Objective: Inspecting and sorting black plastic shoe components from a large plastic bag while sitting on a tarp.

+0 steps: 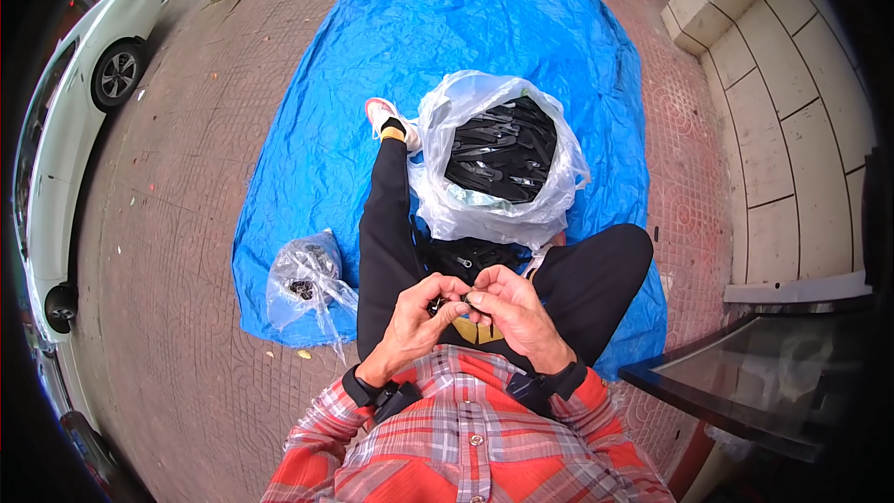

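The left hand point(415, 324) and right hand point(518, 317) meet closely, thumbs point(484, 302) and forefingers bent into pinches, the other fingers curled in. Just behind each hand lies its wrist point(557, 365); the sleeved left forearm point(326, 433) and right forearm point(596, 421) slant back and outward.

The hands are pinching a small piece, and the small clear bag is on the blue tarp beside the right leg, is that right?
No, in the head view the small clear bag is beside the left leg, not the right. It's on the blue tarp, and the left hand and right hand pinch a small piece.
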Motion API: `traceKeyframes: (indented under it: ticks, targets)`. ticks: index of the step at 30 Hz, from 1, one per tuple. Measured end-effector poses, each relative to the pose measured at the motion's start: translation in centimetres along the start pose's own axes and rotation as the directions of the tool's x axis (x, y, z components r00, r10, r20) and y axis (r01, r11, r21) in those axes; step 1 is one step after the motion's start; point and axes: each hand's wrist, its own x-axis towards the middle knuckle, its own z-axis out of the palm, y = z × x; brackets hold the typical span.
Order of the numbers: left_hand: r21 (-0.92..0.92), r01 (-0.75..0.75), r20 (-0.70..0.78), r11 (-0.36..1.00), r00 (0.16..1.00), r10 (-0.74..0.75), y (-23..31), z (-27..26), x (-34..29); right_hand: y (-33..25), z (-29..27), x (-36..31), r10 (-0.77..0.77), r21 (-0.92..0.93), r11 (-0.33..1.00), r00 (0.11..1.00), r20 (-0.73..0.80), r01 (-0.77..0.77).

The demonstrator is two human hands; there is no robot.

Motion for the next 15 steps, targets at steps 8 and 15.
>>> traceKeyframes:
  ticks: [8, 15]
  targets:
    - [0.070, -0.085, 0.060, 0.994, 0.995, 0.081, -0.8, -1.0, 0.0, -0.5, -1.6, 0.1, 0.293, -0.155, 0.952, 0.930, 0.223, -0.263]
    - [-0.470, 0.412, 0.095, 0.781, 0.903, -0.419, -1.7, -0.8, -0.1, 0.7, -1.6, 1.1, 0.147, -0.239, 0.964, 0.984, 0.103, -0.119]
